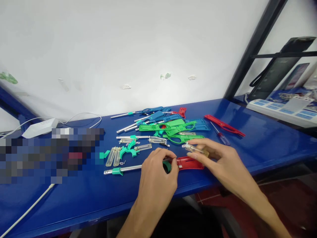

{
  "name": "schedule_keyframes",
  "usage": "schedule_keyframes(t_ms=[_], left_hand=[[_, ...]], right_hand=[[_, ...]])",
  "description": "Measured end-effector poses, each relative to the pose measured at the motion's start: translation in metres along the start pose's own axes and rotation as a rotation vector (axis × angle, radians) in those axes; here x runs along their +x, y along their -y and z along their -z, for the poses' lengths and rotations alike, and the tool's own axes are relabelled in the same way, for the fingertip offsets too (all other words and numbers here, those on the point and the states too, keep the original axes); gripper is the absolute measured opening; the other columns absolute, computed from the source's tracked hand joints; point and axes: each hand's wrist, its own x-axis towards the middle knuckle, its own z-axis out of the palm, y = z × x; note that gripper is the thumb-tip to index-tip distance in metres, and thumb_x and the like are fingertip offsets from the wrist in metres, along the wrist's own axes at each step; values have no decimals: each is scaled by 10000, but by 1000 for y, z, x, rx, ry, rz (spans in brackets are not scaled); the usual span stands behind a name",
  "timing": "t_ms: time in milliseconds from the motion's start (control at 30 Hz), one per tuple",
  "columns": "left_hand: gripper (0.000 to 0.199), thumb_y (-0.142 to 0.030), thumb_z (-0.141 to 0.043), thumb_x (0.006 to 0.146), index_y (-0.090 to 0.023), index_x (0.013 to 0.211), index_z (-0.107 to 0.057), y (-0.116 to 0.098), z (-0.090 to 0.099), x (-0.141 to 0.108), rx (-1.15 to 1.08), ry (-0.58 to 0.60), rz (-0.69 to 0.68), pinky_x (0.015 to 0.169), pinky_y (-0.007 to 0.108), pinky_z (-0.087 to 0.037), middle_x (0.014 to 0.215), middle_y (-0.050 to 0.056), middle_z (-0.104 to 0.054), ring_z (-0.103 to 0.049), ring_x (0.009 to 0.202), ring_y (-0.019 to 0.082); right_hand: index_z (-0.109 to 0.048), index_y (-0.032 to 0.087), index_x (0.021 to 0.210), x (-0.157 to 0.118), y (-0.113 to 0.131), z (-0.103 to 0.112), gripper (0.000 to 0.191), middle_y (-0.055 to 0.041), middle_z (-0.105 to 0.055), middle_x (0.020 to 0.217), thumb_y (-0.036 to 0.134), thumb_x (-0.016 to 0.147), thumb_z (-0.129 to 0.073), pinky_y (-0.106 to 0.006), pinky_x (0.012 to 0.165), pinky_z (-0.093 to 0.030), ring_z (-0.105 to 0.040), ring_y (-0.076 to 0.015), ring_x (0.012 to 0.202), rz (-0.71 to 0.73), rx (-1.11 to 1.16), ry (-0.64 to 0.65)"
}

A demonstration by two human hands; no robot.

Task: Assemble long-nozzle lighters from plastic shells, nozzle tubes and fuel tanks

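Note:
My right hand (pixel 223 157) pinches a clear lighter fuel tank (pixel 198 149) with a white fitting at its left end, raised just above the table. Below it lies a red lighter casing half (pixel 190 163), its hollow side up. My left hand (pixel 159 168) is closed over the casing's left part, thumb and forefinger pressed together; what is between the fingertips is too small to make out. From under this hand a silver metal tube (pixel 132 168) runs left, with a teal trigger piece (pixel 117 171) across it. A green part shows inside my left hand's curl.
Behind my hands are piled green casings (pixel 170 127), blue casings (pixel 203 124), metal tubes (pixel 128 127), teal triggers (pixel 130 148) and several clear tanks (pixel 114 157). A red casing (pixel 224 125) and a screwdriver (pixel 223 137) lie right. A power strip (pixel 284 110) stands far right; cables lie left.

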Motion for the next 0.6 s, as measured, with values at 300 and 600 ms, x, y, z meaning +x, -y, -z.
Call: schedule_keyframes(t_ms=[300, 600], left_hand=[[172, -129, -592, 941, -231, 867, -708, 0, 1, 1, -25, 7, -2, 783, 364, -524, 913, 2, -747, -697, 854, 210], [225, -62, -577, 948, -227, 862, -704, 2, 2, 1, -20, 55, -15, 788, 359, -496, 909, -2, -739, -686, 875, 213]], right_hand=[[-797, 311, 1087, -1, 3, 2, 219, -35, -794, 1106, 441, 986, -652, -353, 789, -570, -727, -243, 953, 88, -28, 104], [-779, 323, 1097, 4, 5, 2, 269, -16, -770, 1060, 444, 1048, -543, -345, 750, -510, -653, -179, 771, 166, -134, 216]])
